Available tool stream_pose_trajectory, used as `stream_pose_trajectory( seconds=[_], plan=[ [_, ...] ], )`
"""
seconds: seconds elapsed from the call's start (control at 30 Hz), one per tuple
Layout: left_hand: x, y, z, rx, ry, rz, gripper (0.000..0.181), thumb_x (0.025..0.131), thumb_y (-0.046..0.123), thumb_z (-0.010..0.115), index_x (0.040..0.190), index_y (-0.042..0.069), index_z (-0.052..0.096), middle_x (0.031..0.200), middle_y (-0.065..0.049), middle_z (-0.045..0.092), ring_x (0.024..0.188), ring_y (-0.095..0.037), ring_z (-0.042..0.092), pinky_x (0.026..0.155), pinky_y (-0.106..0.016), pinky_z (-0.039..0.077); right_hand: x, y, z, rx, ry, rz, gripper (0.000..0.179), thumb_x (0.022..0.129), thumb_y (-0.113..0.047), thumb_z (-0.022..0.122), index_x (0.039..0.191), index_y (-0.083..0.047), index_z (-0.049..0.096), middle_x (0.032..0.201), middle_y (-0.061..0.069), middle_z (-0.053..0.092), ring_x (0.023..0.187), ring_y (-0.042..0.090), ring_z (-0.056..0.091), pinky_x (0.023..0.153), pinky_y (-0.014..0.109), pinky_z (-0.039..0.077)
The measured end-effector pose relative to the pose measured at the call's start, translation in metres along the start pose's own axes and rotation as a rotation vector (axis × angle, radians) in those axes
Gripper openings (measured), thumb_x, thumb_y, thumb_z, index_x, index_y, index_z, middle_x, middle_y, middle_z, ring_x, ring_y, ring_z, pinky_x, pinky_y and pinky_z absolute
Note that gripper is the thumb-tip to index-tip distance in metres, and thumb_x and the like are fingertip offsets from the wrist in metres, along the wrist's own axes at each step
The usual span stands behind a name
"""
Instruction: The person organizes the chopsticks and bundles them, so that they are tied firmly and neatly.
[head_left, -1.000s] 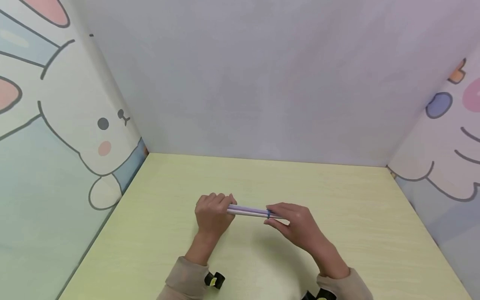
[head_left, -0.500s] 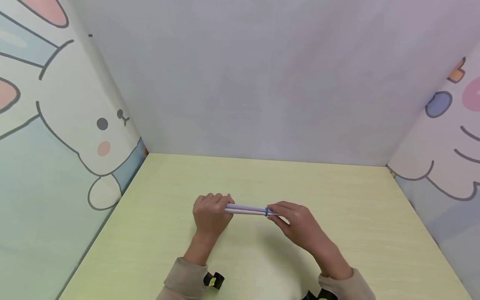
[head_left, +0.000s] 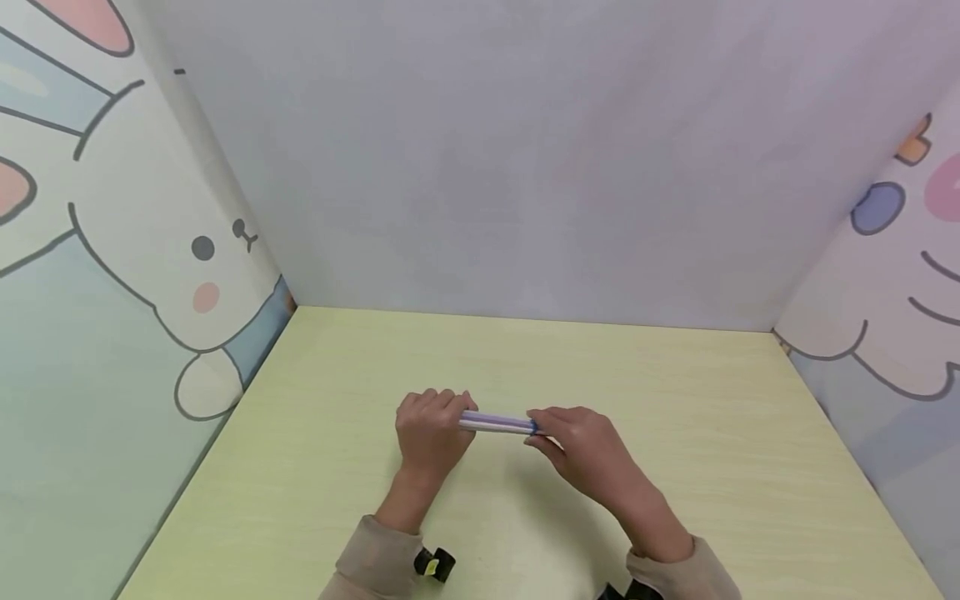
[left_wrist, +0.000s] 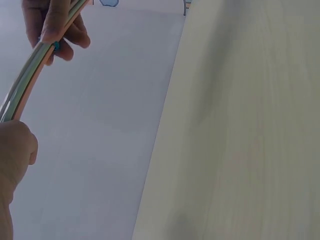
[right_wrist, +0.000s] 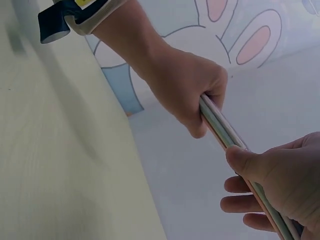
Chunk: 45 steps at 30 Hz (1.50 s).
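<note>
Both hands hold a bundle of slim sticks (head_left: 495, 423) level above the table; lilac and white show in the head view, green and orange in the wrist views. My left hand (head_left: 433, 435) wraps round its left end in a fist, hiding that end. Near the other end my right hand (head_left: 588, 454) pinches the bundle between thumb and fingers, right at a blue band (head_left: 533, 427) around the sticks. In the left wrist view the bundle (left_wrist: 22, 90) bows slightly between the hands. The right wrist view shows the right thumb laid along the sticks (right_wrist: 220, 125).
The pale yellow table (head_left: 360, 350) lies below both hands. A plain grey wall (head_left: 510, 167) stands behind it, with cartoon-printed panels (head_left: 135, 317) on the sides. Black wrist mounts (head_left: 435, 565) sit at the sleeves.
My left hand shifts slightly left, then back right. The right hand moves a little left along the sticks, its fingertips now overlapping the blue band, and less of the bundle shows between the hands.
</note>
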<state>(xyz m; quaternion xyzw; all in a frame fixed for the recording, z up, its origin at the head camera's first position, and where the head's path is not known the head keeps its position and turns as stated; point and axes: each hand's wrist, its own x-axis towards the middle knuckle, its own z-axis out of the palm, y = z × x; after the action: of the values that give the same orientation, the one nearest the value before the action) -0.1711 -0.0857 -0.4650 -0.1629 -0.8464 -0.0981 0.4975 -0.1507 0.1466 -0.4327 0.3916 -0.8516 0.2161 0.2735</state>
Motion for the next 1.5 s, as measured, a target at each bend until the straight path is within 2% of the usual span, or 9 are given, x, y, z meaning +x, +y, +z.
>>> stream_pose_trajectory(
  seconds=[0.17,0.33,0.47,0.7,0.83,1.03,1.23,1.4,1.5],
  plan=[
    [0.000,0.004,0.000,0.000,-0.019,0.017,0.019,0.079,0.014,0.069,0.061,0.012,0.066,0.056,0.001,0.063,0.045,-0.016,0.053,0.050,-0.033,0.047,0.002,-0.004,0.002,-0.010,-0.005,-0.006,0.041,0.070,-0.021,0.091,0.104,-0.004,0.076,0.094,0.004,0.077,0.075,0.016,0.072,0.065,0.033,0.057],
    [0.003,0.002,-0.003,-0.001,-0.016,0.003,0.020,0.079,0.014,0.069,0.060,0.012,0.065,0.056,0.000,0.063,0.045,-0.017,0.052,0.050,-0.034,0.047,0.001,-0.003,-0.002,0.035,0.071,-0.016,0.044,0.076,-0.029,0.088,0.108,-0.002,0.075,0.095,0.005,0.076,0.079,0.017,0.073,0.067,0.034,0.058],
    [0.003,-0.001,-0.002,-0.011,-0.003,-0.018,0.022,0.081,0.014,0.066,0.059,0.011,0.064,0.055,-0.001,0.062,0.044,-0.017,0.051,0.050,-0.035,0.047,0.001,-0.004,-0.004,0.058,0.113,-0.039,0.038,0.078,-0.022,0.086,0.108,-0.001,0.075,0.096,0.005,0.076,0.080,0.018,0.074,0.068,0.034,0.059],
    [-0.001,-0.001,-0.001,0.000,-0.015,-0.030,0.021,0.079,0.014,0.068,0.058,0.011,0.064,0.054,0.000,0.061,0.044,-0.017,0.050,0.049,-0.034,0.046,0.001,-0.006,-0.005,0.033,0.060,-0.009,0.031,0.072,-0.009,0.088,0.100,-0.004,0.075,0.092,0.002,0.076,0.074,0.014,0.071,0.064,0.030,0.057],
    [-0.004,0.000,0.000,-0.001,-0.003,-0.019,0.021,0.077,0.013,0.069,0.057,0.012,0.063,0.053,0.001,0.059,0.043,-0.016,0.048,0.048,-0.033,0.045,0.000,-0.007,-0.002,0.014,0.025,0.000,0.030,0.072,-0.010,0.089,0.098,-0.005,0.075,0.092,0.001,0.076,0.072,0.014,0.070,0.062,0.030,0.056],
    [-0.006,0.004,0.001,0.017,0.006,-0.026,0.018,0.072,0.011,0.072,0.057,0.011,0.063,0.053,0.001,0.060,0.043,-0.016,0.049,0.049,-0.033,0.045,0.001,-0.010,0.003,0.010,0.027,0.015,0.034,0.069,-0.011,0.091,0.099,-0.003,0.077,0.092,0.004,0.077,0.073,0.016,0.072,0.063,0.032,0.057],
    [-0.004,0.008,-0.001,0.013,-0.010,0.013,0.019,0.075,0.014,0.071,0.058,0.012,0.064,0.053,0.002,0.060,0.043,-0.015,0.051,0.049,-0.032,0.045,0.004,-0.015,0.007,0.007,-0.005,0.016,0.040,0.071,-0.019,0.091,0.104,-0.002,0.077,0.094,0.005,0.077,0.074,0.016,0.073,0.064,0.033,0.058],
    [-0.003,0.006,-0.002,0.018,-0.018,0.009,0.019,0.077,0.015,0.070,0.060,0.011,0.066,0.054,0.001,0.061,0.044,-0.016,0.051,0.050,-0.032,0.045,0.003,-0.013,0.003,0.007,0.032,0.050,0.056,0.065,-0.026,0.094,0.110,-0.002,0.074,0.096,0.005,0.077,0.077,0.018,0.074,0.065,0.035,0.058],
    [-0.003,0.003,-0.003,0.017,-0.027,-0.011,0.019,0.078,0.015,0.070,0.060,0.011,0.066,0.054,0.000,0.060,0.044,-0.017,0.050,0.050,-0.033,0.046,0.002,-0.011,0.000,0.017,0.043,0.048,0.052,0.066,-0.020,0.094,0.111,-0.002,0.074,0.097,0.004,0.077,0.079,0.018,0.074,0.067,0.036,0.058]
  ],
)
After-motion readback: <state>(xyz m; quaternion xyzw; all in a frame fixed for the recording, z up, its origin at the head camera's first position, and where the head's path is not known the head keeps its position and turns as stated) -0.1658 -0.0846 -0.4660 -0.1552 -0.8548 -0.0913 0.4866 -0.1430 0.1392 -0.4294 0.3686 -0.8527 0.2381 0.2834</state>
